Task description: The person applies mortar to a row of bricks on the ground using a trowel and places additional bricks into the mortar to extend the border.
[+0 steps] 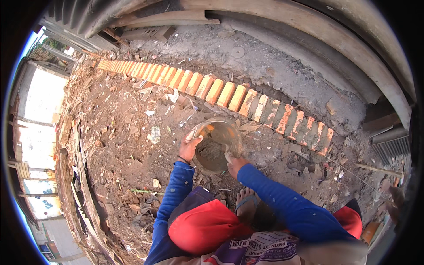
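A round, mortar-smeared bucket (237, 136) is on the dirt in front of me, with wet grey mortar (212, 155) inside it. An orange patch shows near its far inner wall; I cannot make out what it is. My left hand (190, 146) is closed on the bucket's left rim, thumb over the edge. At the lower right rim, my right hand (236, 165) is closed too, its grey-smeared thumb or finger reaching inside; the other fingers are hidden. Beyond the bucket runs a long row of orange bricks (214, 91), with grey mortar between those at the right end.
A thin string (353, 173) stretches along the row on the right. Curved sheets and boards (304, 42) rise behind it. Rubble and litter cover the soil (128, 150). Long planks (79, 176) lie at the left. My sandalled foot (246, 203) stands just below the bucket.
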Demonstrator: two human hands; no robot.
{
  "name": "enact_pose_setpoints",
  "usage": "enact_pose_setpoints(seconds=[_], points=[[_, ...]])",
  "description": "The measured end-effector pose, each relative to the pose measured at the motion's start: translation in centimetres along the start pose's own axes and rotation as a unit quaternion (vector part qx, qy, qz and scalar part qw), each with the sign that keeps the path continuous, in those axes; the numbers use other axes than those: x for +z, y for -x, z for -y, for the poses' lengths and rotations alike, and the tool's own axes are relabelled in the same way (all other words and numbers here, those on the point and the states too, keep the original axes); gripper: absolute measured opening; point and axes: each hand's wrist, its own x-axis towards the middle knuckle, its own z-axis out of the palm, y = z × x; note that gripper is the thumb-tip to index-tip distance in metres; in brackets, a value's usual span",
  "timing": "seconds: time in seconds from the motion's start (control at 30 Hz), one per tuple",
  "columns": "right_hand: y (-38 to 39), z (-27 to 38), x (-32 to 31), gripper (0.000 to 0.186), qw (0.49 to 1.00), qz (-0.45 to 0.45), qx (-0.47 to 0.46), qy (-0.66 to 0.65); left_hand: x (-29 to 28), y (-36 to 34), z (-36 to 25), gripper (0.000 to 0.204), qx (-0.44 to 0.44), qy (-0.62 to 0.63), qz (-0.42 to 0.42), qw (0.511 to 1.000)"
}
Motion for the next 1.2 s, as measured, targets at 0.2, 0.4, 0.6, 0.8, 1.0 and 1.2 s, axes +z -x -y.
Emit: enact_pose_setpoints(seconds=[0.2,0.4,0.6,0.8,1.0,1.2], points=[[2.2,-3.8,-1.7,0.039,0.998,-0.008,-0.066,0.007,0.2,1.4,0.0,0.044,-0.046,0.032,-0.044,0.997],[4.4,-7.7,-0.8,0.040,0.989,-0.072,-0.128,0.034,-1.2,1.1,1.2,0.045,-0.009,0.013,-0.034,0.999],[5.3,-8.7,3.6,0.047,0.979,-0.114,-0.171,-0.008,-1.1,1.8,1.1,0.047,-0.039,0.021,-0.041,0.998],[5.0,-7.9,3.6,0.042,0.984,-0.087,-0.148,-0.050,-0.3,3.4,-0.5,0.050,-0.001,0.008,-0.032,0.999],[4.3,-8.8,4.2,0.040,0.995,-0.014,-0.077,0.058,-0.9,4.2,-0.5,0.046,-0.010,0.018,-0.017,1.000],[3.5,-10.2,4.6,0.052,0.995,-0.037,-0.054,0.073,-1.0,4.4,1.4,0.057,-0.010,-0.017,-0.035,0.999]])
